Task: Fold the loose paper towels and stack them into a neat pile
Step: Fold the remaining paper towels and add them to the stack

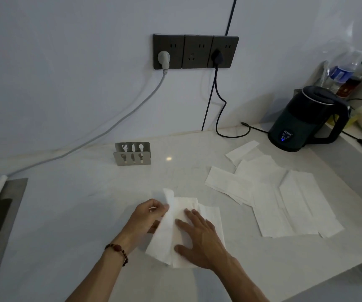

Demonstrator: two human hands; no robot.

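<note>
The left hand [148, 215] pinches a white paper towel [165, 234]; the right hand [199, 236] presses it flat, fingers spread. Loose white paper sheets [284, 197] and a dark kettle [306, 118] sit to the right.

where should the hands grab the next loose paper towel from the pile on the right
Probably pinch the free near corner of the top paper towel, coming from the near side. It lies flat on the counter, overlapping the others, so only its edges and corners give anything to lift.
</note>
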